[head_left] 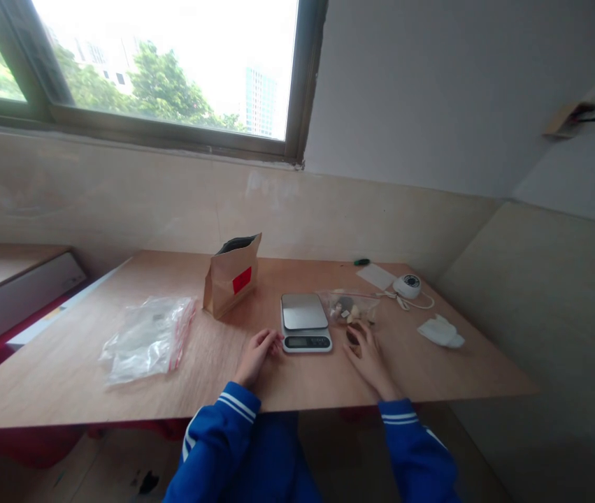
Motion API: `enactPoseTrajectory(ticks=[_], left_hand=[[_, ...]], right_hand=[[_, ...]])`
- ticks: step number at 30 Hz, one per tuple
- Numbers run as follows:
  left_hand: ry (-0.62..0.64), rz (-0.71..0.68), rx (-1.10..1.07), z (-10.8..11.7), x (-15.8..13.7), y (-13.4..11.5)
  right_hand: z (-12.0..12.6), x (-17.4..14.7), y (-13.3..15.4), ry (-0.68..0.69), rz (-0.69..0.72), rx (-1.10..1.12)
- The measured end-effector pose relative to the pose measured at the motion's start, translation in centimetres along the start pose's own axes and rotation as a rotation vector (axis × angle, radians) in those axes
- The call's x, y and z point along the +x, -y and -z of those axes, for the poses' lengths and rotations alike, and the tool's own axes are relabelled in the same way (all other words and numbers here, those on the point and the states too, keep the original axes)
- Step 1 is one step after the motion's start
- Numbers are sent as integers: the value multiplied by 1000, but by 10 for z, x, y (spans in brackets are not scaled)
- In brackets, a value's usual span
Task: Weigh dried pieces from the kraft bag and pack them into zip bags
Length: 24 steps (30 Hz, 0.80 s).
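A kitchen scale with a silver plate and a dark display lies on the wooden table. Beside its lower left corner rests my left hand, fingers loosely curled in, with nothing visible in them. On the other side of the scale, my right hand has its thumb and fingers curved around a dark brown, rounded thing on the table; its kind is not clear. Just beyond that hand lies a clear plastic bag containing several pale and dark pieces.
A brown paper pouch with a red label stands open at the back left. Clear zip bags lie flat at left. To the right are a white corded device, a white paper, a green-handled tool and a crumpled tissue.
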<state>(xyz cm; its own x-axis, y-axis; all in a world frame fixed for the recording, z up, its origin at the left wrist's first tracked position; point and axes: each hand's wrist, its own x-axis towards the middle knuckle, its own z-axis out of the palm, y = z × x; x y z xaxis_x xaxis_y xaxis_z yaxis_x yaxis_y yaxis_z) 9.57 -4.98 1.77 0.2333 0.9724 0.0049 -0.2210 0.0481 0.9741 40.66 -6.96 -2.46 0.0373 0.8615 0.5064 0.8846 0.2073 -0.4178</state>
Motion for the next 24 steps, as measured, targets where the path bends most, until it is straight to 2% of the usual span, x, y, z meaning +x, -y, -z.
enactPoseTrajectory(ticks=[8,14,18,24], left_hand=[[-28,8,15,-3,-3,-6],[-26,2,-8,-2,-2,-4],[-20,11,-7,-2,0,-2],[-34,21,-3,-2,0,-3]], right_hand=[[5,-4,-5,-44,-25,84],[0,2,12,-82,-31,179],[-4,30,40,-79,20,244],[-24,93,86,42,96,304]])
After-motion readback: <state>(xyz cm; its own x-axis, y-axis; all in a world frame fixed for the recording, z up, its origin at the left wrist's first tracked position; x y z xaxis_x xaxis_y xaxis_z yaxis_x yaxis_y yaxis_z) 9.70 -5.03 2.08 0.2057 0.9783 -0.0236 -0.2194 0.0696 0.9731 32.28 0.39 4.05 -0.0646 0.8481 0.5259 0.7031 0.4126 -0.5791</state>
